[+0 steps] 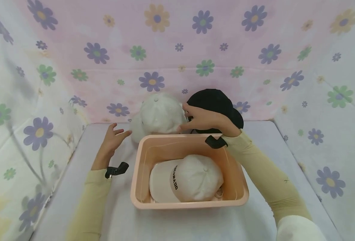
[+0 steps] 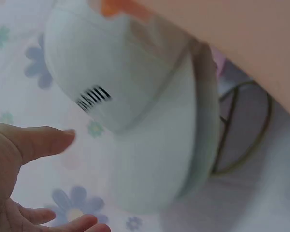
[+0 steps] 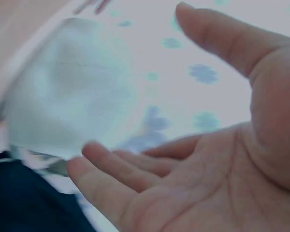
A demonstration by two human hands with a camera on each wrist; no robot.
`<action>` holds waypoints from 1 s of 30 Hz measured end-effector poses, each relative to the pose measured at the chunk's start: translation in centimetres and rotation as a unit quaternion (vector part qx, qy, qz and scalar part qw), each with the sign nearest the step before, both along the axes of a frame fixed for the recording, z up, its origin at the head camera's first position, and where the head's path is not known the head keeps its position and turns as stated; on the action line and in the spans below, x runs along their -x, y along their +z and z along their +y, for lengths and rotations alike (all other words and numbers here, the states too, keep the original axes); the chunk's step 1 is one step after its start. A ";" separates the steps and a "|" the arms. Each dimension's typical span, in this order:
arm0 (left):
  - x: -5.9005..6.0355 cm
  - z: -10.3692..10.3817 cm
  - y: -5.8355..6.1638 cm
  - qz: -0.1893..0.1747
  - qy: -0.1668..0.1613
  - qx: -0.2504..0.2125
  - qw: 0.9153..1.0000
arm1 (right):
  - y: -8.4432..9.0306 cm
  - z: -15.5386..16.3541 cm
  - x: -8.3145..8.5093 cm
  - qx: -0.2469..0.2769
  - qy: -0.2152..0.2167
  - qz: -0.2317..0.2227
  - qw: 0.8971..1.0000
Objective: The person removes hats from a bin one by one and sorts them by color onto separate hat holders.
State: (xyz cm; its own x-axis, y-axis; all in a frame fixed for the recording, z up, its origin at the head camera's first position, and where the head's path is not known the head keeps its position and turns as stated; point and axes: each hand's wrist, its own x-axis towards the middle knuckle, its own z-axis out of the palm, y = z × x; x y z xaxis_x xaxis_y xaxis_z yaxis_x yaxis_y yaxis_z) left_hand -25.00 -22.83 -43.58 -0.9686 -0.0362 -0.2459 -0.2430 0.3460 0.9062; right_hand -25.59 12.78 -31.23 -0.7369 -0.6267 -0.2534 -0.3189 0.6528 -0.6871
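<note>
Both hands reach for the white cap (image 1: 159, 115) at the tabletop's back edge: right hand (image 1: 201, 118) and left hand (image 1: 112, 140), fingers spread. Grabbed loosely, it could slip behind the pink tub (image 1: 141, 187).

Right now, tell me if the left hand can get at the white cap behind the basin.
Probably yes. The left hand is open beside the white cap, with only bare table between them; the basin sits nearer the person, off that path.
</note>
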 end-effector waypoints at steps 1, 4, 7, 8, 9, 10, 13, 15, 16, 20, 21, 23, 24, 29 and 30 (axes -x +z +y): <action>-0.1 0.1 0.5 0.011 -0.001 -0.006 1.000 | 0.6 0.3 -0.5 0.011 0.004 -0.001 1.000; -0.6 0.5 2.2 0.044 -0.007 -0.036 0.998 | 2.3 1.1 -2.3 0.026 0.027 0.021 0.999; -1.3 1.0 4.1 0.080 -0.016 -0.067 0.994 | 3.8 2.1 -4.3 0.025 0.048 0.061 0.997; -1.5 1.3 4.7 0.090 -0.019 -0.073 0.993 | 4.2 2.5 -5.0 0.027 0.052 0.076 0.995; -1.8 1.6 5.4 0.099 -0.024 -0.083 0.991 | 4.5 2.9 -5.8 0.028 0.054 0.089 0.994; -2.1 2.0 6.0 0.107 -0.031 -0.090 0.990 | 4.7 3.3 -6.5 0.032 0.054 0.100 0.993; -3.1 3.5 7.9 0.125 -0.057 -0.112 0.984 | 5.0 4.8 -8.6 0.050 0.057 0.131 0.988; -3.7 4.6 8.9 0.134 -0.078 -0.128 0.980 | 4.8 5.8 -9.9 0.058 0.051 0.151 0.986; -4.1 5.1 9.4 0.140 -0.088 -0.134 0.977 | 4.6 6.3 -10.5 0.060 0.047 0.159 0.984; -5.0 7.3 10.4 0.171 -0.138 -0.159 0.962 | 3.1 7.8 -12.4 0.059 0.024 0.165 0.984; -5.2 7.7 10.5 0.180 -0.153 -0.161 0.958 | 2.5 8.1 -12.7 0.055 0.019 0.160 0.985; -5.5 8.6 10.6 0.196 -0.183 -0.156 0.951 | 1.1 8.7 -13.2 0.043 0.009 0.145 0.988; -5.7 9.1 10.5 0.203 -0.198 -0.150 0.947 | 0.3 9.1 -13.4 0.034 0.003 0.137 0.990; -6.3 11.0 9.9 0.237 -0.260 -0.101 0.930 | -3.9 10.2 -14.4 0.020 -0.011 0.120 0.993; -6.4 11.3 9.7 0.243 -0.272 -0.091 0.927 | -4.6 10.3 -14.5 0.018 -0.012 0.123 0.992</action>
State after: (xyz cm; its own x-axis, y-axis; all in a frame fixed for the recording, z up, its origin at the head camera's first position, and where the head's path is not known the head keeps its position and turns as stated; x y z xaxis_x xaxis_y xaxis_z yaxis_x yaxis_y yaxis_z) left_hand -18.65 -11.57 -33.89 -0.8298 0.4887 0.2693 0.3739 0.1288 0.9185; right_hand -11.10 23.04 -35.79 -0.7892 -0.6128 -0.0414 -0.4642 0.6392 -0.6132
